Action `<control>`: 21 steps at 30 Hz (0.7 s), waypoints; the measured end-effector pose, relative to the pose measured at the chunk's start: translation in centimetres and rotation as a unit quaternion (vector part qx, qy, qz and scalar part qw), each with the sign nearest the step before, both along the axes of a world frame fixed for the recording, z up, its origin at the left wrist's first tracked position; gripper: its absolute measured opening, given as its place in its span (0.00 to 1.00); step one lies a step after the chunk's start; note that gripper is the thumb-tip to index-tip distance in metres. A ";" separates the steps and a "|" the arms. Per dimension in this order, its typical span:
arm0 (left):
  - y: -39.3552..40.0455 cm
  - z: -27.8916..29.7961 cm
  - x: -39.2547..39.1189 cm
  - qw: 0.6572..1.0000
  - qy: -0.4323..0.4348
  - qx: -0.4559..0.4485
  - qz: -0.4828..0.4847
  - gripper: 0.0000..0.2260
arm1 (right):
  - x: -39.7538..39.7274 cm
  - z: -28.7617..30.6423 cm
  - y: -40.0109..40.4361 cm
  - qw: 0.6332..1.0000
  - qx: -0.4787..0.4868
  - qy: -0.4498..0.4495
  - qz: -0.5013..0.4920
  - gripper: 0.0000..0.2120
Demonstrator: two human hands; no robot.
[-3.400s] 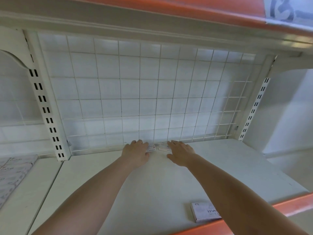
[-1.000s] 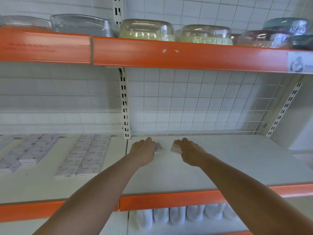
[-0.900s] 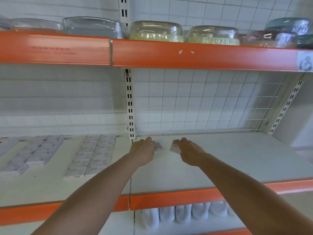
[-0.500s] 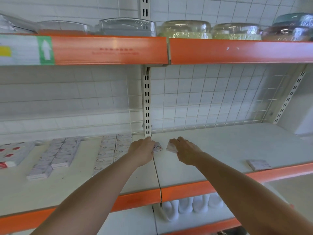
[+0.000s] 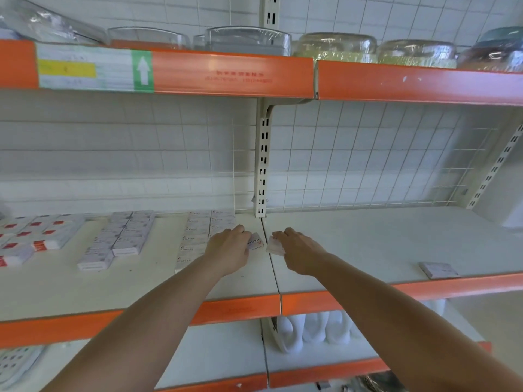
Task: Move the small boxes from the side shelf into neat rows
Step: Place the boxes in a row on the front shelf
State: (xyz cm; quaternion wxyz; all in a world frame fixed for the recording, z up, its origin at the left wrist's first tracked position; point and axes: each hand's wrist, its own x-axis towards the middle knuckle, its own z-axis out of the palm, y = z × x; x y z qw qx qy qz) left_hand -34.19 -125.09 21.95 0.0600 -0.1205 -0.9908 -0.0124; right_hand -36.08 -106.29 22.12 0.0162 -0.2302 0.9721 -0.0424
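White shelving with orange edge strips [image 5: 235,311] fills the view. At centre, the left hand [image 5: 229,251] grips a small staple box [image 5: 255,243] and the right hand [image 5: 301,251] grips another [image 5: 274,247]. Rows of staple boxes [image 5: 195,239] lie at 9 o'clock; a lone box [image 5: 438,270] sits at 3 o'clock.

Both arms reach forward, left hand [image 5: 230,251] and right hand [image 5: 302,254] palm-down, fingers apparently curled in a grip
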 end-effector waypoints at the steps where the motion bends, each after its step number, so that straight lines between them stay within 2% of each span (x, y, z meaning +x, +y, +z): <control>1: -0.2 0.0 0.5 1.000 -0.001 0.002 0.004 0.12 | 0.3 0.0 -0.2 1.000 0.002 -0.003 0.004 0.26; 13: -3.2 -0.5 6.3 0.995 -0.027 0.002 0.092 0.16 | 3.3 -0.4 -3.7 0.995 0.022 -0.018 0.091 0.28; 21: -6.5 -0.4 8.5 0.993 -0.044 0.002 0.109 0.18 | 5.0 -0.2 -7.0 0.992 0.021 -0.012 0.125 0.28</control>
